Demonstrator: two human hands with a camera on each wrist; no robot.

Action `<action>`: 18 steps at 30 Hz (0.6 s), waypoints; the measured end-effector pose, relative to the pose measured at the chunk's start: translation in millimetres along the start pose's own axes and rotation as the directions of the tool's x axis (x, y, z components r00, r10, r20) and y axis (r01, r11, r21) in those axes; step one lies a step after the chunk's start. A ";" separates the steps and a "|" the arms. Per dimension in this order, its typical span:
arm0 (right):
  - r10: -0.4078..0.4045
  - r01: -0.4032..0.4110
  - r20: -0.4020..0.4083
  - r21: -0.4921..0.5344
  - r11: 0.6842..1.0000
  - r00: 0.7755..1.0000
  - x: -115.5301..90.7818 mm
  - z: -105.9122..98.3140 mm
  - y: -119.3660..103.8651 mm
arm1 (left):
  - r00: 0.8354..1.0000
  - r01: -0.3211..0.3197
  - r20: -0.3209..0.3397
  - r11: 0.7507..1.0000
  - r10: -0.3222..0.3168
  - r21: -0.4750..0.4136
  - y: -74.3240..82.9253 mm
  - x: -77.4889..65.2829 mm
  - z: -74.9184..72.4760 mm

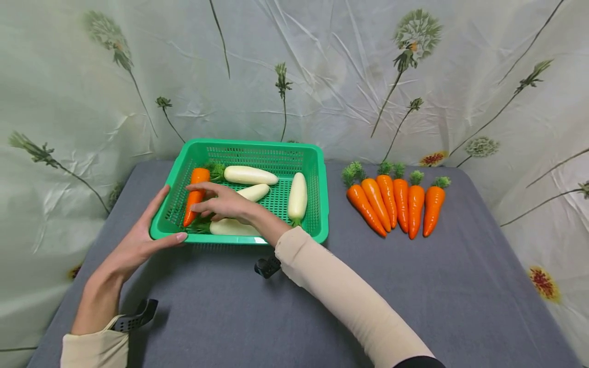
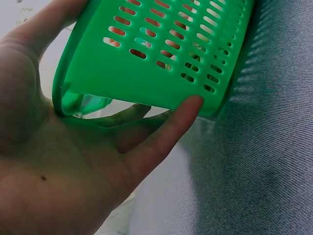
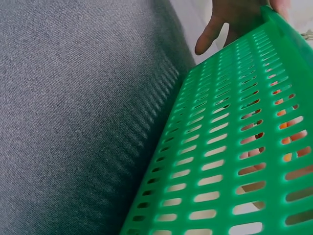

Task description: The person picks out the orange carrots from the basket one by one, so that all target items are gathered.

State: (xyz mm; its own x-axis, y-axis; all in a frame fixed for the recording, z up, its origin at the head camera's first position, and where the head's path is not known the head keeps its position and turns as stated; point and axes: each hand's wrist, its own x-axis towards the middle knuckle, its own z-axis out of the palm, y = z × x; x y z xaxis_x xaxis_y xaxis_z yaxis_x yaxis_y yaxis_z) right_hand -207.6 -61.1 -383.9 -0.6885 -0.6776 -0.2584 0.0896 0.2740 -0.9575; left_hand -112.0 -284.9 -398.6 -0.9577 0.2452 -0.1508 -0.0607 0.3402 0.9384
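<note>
A green slotted basket (image 1: 325, 204) sits on the grey table. My left hand (image 1: 133, 245) holds its near left corner, thumb on the near rim and fingers along the left side; the left wrist view shows this hand (image 2: 73, 161) against the slotted wall. Inside the basket, my right hand (image 1: 227, 203) grips an orange carrot (image 1: 200, 175), its fingers across the carrot. Several white radishes lie there too: one at the back (image 1: 250, 175), one upright along the right side (image 1: 298, 197), others partly hidden under the right hand. In the right wrist view, the basket wall (image 3: 210, 127) hides the right hand's fingers.
To the basket's right, several carrots with green tops (image 1: 401, 204) lie in a row on the grey table (image 1: 414, 286). A pale curtain with a dandelion print (image 1: 322, 76) hangs behind and at both sides. Dark straps with cameras (image 1: 135, 318) sit on both wrists.
</note>
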 end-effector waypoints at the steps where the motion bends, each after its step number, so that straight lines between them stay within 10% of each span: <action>1: -0.011 0.011 -0.026 0.009 1.000 1.000 -0.2 -0.2 -0.1 | 1.000 0.000 -0.002 1.000 0.000 0.005 0.1 -0.2 -0.2; 9: -0.099 0.122 -0.214 0.097 0.988 0.972 -9.3 -1.8 -1.8 | 1.000 0.004 -0.019 1.000 -0.004 0.022 0.8 -1.0 0.3; 18: -0.224 0.194 -0.265 -0.136 0.972 0.938 -30.8 -19.4 -1.6 | 1.000 0.003 -0.019 1.000 -0.004 -0.017 -0.4 -1.6 1.5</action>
State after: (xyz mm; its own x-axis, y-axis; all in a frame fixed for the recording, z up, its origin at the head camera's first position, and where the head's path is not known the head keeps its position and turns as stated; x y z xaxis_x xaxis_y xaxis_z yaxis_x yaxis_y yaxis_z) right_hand -200.5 -27.4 -371.9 -0.8568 -0.5157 0.0063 -0.1442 0.2279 -0.9629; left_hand -110.1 -284.0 -399.3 -0.9626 0.2268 -0.1482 -0.0685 0.3255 0.9430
